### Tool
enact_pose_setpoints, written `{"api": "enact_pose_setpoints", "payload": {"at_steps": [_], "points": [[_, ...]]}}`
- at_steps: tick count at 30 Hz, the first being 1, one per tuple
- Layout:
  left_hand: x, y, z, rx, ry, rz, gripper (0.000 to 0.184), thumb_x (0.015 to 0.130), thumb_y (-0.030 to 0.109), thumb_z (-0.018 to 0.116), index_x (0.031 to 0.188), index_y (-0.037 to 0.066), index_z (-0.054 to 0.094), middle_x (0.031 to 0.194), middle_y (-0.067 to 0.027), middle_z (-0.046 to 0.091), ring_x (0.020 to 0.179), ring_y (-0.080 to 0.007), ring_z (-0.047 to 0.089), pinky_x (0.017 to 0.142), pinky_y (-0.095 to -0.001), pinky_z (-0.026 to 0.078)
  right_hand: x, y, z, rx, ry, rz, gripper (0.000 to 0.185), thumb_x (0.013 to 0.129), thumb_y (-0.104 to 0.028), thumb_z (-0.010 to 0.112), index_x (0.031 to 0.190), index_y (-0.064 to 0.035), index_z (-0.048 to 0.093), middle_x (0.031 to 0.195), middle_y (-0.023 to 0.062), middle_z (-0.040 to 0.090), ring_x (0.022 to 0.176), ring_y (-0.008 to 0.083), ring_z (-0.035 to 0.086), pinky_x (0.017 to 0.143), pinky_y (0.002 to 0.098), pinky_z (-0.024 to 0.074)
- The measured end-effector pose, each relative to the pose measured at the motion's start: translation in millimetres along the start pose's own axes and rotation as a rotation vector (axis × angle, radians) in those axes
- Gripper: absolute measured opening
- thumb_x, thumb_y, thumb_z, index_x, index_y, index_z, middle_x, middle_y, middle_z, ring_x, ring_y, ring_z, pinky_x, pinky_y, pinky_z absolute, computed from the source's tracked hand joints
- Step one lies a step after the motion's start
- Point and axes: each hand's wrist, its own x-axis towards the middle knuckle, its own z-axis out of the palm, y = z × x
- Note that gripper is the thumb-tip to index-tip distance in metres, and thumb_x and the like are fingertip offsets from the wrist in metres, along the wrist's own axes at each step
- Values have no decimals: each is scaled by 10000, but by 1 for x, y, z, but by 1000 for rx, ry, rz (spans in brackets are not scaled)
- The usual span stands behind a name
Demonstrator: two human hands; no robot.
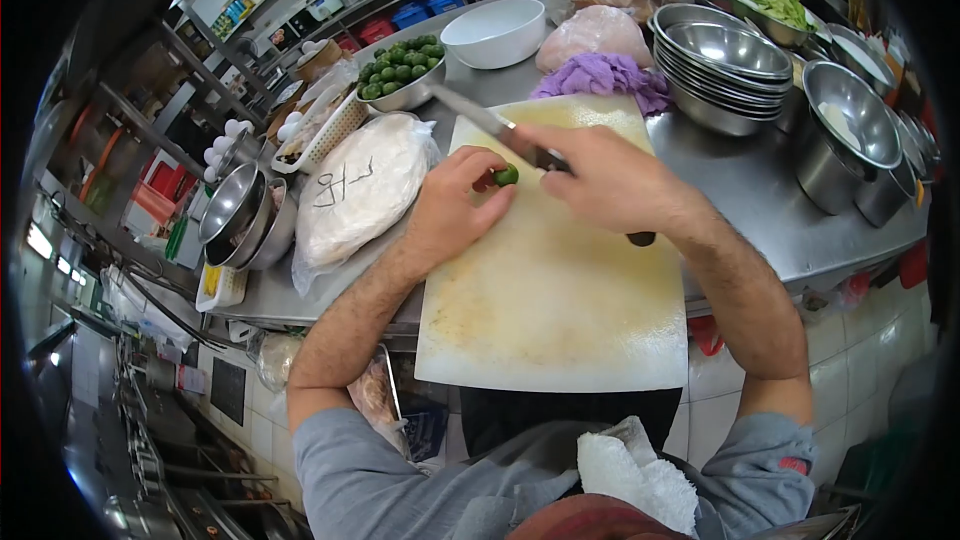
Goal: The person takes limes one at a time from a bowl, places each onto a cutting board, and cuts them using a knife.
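Note:
My left hand [459,202] pinches a small green lime [506,175] against the upper part of the white cutting board [550,310]. In my right hand [610,178] is a kitchen knife [478,117] with a dark handle, its blade pointing up and to the left. The blade is above the board, just beyond the lime and apart from it. My right fingers are wrapped round the handle, whose butt end shows below the hand. Past the board's far left corner, a metal bowl [408,93] holds many more limes [402,65].
Left of the board lies a plastic-wrapped white package [357,190] with writing. Behind the board are a white bowl [494,35] and a purple cloth [603,80]. Stacked metal bowls [722,80] stand to the right. Metal bowls [232,205] sit at the table's left edge.

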Motion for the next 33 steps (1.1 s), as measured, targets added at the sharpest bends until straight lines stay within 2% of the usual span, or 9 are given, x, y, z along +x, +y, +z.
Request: {"api": "enact_pose_setpoints", "payload": {"at_steps": [3, 6, 7, 14, 18, 21, 23, 28, 33], "points": [[13, -3, -4, 55, -35, 43, 224, 782, 70, 723, 984, 17, 643, 903, -92, 642, 761, -175, 623, 698, -290, 514, -1, 12, -18, 52, 167, 15, 461, 840, -53, 555, 1301, -61, 542, 972, 131, 644, 841, 189, 598, 805, 336, 494], [59, -30, -12, 190, 5, 118, 235, 790, 83, 707, 1004, 10, 644, 915, -106, 660, 784, -194, 639, 712, -300, 518, -6, 10, -29, 102, 272, 130, 530, 853, -66, 563, 1376, -37, 483, 1111, 173, 650, 954, 189, 619, 880, 322, 479], [78, -40, -13, 218, 29, 84, 252, 790, 97, 705, 1015, 5, 642, 926, -116, 671, 805, -209, 648, 726, -310, 521, -6, 17, -25, 53, 395, 48, 498, 880, -87, 551, 1361, 2, 457, 1028, 266, 653, 922, 398, 647, 838, 427, 492], [197, -112, 0, 359, 230, -37, 344, 788, 183, 703, 1075, 2, 648, 998, -174, 699, 894, -301, 676, 821, -379, 528, -4, 25, -21, -124, 457, -72, 513, 872, -76, 577, 1358, 22, 443, 1063, 276, 640, 1000, 429, 608, 865, 456, 476], [220, -125, -6, 422, 162, -208, 372, 796, 195, 711, 1111, 7, 650, 1078, -195, 682, 1005, -331, 655, 865, -396, 519, -5, 22, -21, -105, 401, -22, 495, 873, -68, 577, 1343, 20, 450, 1089, 257, 636, 1051, 418, 591, 887, 463, 467], [206, -144, -46, 565, 52, 76, 372, 791, 142, 698, 1150, 47, 667, 1120, -168, 679, 1007, -302, 655, 870, -386, 518, -6, 26, -19, -167, 447, -94, 501, 873, -66, 578, 1351, 7, 449, 1116, 247, 629, 1046, 410, 593, 875, 477, 466], [177, -122, -84, 498, -30, -93, 361, 761, 87, 694, 1121, 64, 682, 1165, -142, 665, 1073, -303, 629, 981, -367, 478, -8, 23, -18, -172, 431, -101, 507, 871, -64, 578, 1358, -6, 449, 1089, 232, 633, 1010, 403, 603, 846, 482, 474], [105, -137, -134, 575, -157, -283, 406, 716, 23, 711, 1120, 44, 675, 1140, -140, 675, 1091, -292, 621, 960, -374, 480, -8, 17, -12, -128, 379, -91, 512, 869, -61, 577, 1363, -12, 450, 1025, 222, 635, 954, 399, 610, 807, 479, 481], [77, -149, -129, 627, -107, -226, 402, 752, 40, 706, 1150, 86, 670, 1100, -114, 679, 957, -269, 647, 893, -358, 504, -8, 11, -10, -104, 362, -79, 514, 868, -59, 575, 1364, -12, 449, 1009, 223, 636, 944, 400, 612, 791, 480, 478]]}}
